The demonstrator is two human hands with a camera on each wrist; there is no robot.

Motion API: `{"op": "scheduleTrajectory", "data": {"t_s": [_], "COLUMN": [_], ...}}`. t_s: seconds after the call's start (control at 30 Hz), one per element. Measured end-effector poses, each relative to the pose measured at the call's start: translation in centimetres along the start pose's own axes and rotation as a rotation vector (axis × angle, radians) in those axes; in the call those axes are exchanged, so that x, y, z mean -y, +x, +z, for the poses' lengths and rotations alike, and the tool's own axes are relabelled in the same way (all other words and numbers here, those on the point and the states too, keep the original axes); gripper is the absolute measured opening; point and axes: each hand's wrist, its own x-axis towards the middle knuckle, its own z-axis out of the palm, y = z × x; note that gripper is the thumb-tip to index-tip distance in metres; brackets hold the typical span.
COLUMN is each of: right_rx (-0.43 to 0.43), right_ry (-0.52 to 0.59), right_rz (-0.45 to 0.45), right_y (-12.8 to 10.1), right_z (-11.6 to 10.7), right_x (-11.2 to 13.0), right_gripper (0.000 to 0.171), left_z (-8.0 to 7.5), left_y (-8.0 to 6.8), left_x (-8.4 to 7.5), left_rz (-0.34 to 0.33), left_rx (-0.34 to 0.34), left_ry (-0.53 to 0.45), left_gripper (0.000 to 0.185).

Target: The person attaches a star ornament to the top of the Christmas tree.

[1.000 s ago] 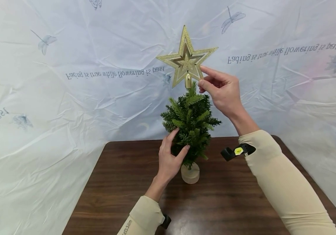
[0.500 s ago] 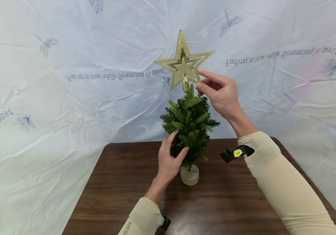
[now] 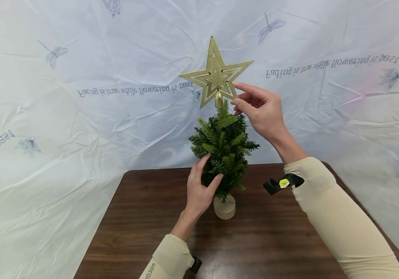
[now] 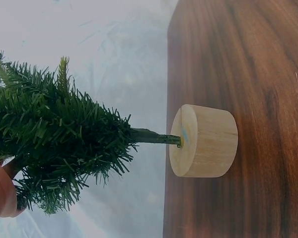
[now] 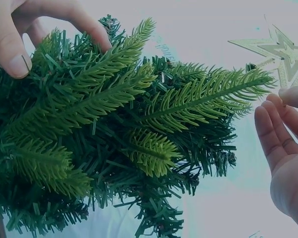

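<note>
A small green artificial Christmas tree (image 3: 225,143) stands upright on a round pale wooden base (image 3: 225,208). My left hand (image 3: 199,190) holds the tree's lower left side, thumb and fingers spread around the branches; some fingertips are hidden in the needles. My right hand (image 3: 263,110) pinches the lower right point of a gold star tree topper (image 3: 216,77) between thumb and fingers. The star's gold socket (image 3: 218,100) is right at the tree's top sprig, overlapping it in the head view. In the right wrist view the star (image 5: 288,54) shows beyond the light green branch tips.
The base stands on a dark brown wooden table (image 3: 143,217), fairly near its back edge. Behind and at the sides hangs a wrinkled whitish sheet (image 3: 80,128) with printed lettering and dragonflies. Black straps (image 3: 283,183) are on the wrists.
The star has turned slightly, its face now looking flatter, and its socket sits a little further left against the treetop. Both hands keep their hold; the whole head view has shifted slightly.
</note>
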Motion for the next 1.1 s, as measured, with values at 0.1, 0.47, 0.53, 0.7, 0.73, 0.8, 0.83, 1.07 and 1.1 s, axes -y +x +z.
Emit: {"op": "scheduleTrajectory", "data": {"t_s": [0.1,0.47,0.53,0.7,0.73,0.8,0.83,1.07,1.1], "right_rx": [0.004,-0.062,-0.073,-0.092,-0.097,-0.108,-0.115,-0.161,-0.164], "right_ry": [-0.011,0.130,0.134,0.108,0.105,0.105,0.088,-0.239,-0.278], "right_rz": [-0.002,0.001,-0.002,-0.002,0.000,0.011,0.015,0.027,0.020], "right_y": [-0.1,-1.0,-1.3,-2.3,-2.5,-2.9,-3.1,-4.7,-5.0], "right_z": [0.0,-2.2,-2.8,-3.9,-4.1,-4.5,-4.7,-6.6,-6.9], "right_x": [0.1,-0.4,-0.7,-1.4,-1.5,-1.7,-1.8,-3.1,-3.6], "right_gripper": [0.034,0.032,0.032,0.030,0.030,0.029,0.029,0.028,0.028], "left_z": [0.0,-0.3,-0.5,-0.9,-1.0,-1.2,-1.4,-3.4,-3.9], "left_y": [0.0,0.1,0.0,-0.2,-0.3,-0.4,-0.5,0.2,0.4], "left_x": [0.1,0.1,0.1,-0.1,-0.1,-0.2,-0.3,-0.3,-0.4], "left_rz": [-0.001,0.004,0.001,-0.015,-0.019,-0.024,-0.021,0.137,0.165], "left_rx": [0.002,0.011,0.017,0.034,0.034,0.029,0.022,-0.140,-0.175], "left_ry": [0.000,-0.002,-0.003,0.005,0.011,0.016,0.013,-0.088,-0.086], "left_gripper": [0.063,0.063,0.063,0.064,0.063,0.062,0.061,0.042,0.038]}}
